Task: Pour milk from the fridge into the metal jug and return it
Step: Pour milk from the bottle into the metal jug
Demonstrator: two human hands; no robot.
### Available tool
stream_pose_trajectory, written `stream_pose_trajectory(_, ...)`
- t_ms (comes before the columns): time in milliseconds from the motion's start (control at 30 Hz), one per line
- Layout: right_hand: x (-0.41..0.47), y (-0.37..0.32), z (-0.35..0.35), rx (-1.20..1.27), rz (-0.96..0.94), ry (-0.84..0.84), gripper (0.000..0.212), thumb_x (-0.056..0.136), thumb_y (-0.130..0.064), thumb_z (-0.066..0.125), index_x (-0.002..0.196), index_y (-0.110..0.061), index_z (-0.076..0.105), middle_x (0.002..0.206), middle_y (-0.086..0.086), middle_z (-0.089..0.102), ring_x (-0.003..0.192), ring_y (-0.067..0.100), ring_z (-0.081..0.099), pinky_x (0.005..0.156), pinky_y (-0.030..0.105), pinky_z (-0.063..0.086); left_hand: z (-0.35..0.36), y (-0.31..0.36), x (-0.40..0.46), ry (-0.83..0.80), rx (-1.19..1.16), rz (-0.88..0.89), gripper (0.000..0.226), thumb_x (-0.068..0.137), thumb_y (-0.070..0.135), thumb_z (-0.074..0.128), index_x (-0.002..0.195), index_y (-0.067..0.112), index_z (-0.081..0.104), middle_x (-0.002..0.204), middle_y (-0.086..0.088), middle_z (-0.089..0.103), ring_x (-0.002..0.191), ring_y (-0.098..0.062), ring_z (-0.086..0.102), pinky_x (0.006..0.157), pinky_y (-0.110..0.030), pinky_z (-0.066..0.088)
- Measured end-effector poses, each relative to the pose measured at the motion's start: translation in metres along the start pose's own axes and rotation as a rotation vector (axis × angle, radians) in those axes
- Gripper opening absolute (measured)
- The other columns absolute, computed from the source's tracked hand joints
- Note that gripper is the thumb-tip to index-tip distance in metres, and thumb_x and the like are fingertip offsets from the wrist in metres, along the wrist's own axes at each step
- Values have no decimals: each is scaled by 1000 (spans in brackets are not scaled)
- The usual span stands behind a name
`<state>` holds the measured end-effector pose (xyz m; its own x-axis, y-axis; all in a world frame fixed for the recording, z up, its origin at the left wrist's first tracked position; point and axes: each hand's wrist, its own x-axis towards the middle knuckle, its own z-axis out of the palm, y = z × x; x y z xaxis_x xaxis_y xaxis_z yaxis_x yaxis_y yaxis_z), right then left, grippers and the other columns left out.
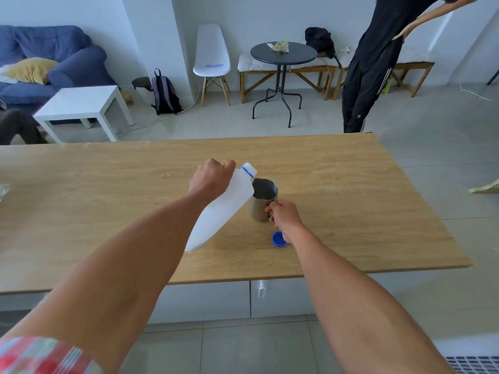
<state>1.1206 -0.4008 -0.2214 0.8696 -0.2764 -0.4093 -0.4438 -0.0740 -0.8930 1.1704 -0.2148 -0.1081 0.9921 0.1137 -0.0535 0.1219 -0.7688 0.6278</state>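
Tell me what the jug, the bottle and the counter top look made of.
Jug: brushed metal, a dull grey sheen, likely steel. Milk bottle: translucent white plastic, matte, with a blue neck ring. Counter top: light wood-grain surface, matte; solid wood or laminate, I cannot tell.

Milk bottle [221,209]: white, uncapped, tilted, neck over jug rim | metal jug [261,199]: upright on table; blue cap [278,239]: beside jug
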Motion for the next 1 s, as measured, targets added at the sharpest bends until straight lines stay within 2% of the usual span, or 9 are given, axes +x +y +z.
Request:
stream_pose_trajectory(200,3,1,-2,-26,-27,9,29,99,-9,45,80,-9,67,78,7,60,68,19,49,55,28,34,9,2,2,-81,131,0,41,91,42,42,71,7,50,71,-6,52,61,-25,47,57,-32,35)
stream_pose_trajectory(333,7,2,-1,-30,-39,11,29,99,-9,46,79,-9,67,86,10,65,73,21,51,70,34,43,16,3,3,-80,229,37,42,94,41,40,74,7,54,71,-7,53,59,-22,47,56,-31,35)
stream_pose_trajectory(467,8,4,0,-28,-53,20,31,99,-9,46,76,-10,67,89,8,67,78,22,53,75,36,44,22,4,9,-79,276,59,44,94,40,39,76,6,58,74,-9,57,59,-23,48,55,-30,36)
stream_pose_trajectory(600,7,3,0,-31,-54,14,30,99,-9,46,78,-9,67,91,8,67,79,22,54,76,36,45,24,9,11,-85,327,72,44,96,40,38,82,5,62,76,-8,58,61,-22,50,56,-31,37)
stream_pose_trajectory(767,6,3,0,-36,-49,15,29,100,-10,46,83,-6,70,92,10,67,79,22,54,74,37,45,28,10,14,-100,397,99,38,94,39,38,79,11,57,80,-9,58,71,-28,56,61,-34,38)
stream_pose_trajectory(833,6,3,0,-43,-50,13,29,100,-10,46,84,-6,70,95,11,68,80,22,54,75,37,45,28,11,14,-103,407,110,36,95,39,38,77,11,55,80,-8,57,68,-26,54,59,-33,35)
stream_pose_trajectory(1000,5,1,-1,-55,-45,10,30,100,-10,45,84,-6,69,90,9,65,76,21,53,73,37,44,27,16,15,-112,458,139,38,98,39,38,90,11,62,77,-5,52,70,-25,53,63,-34,36)
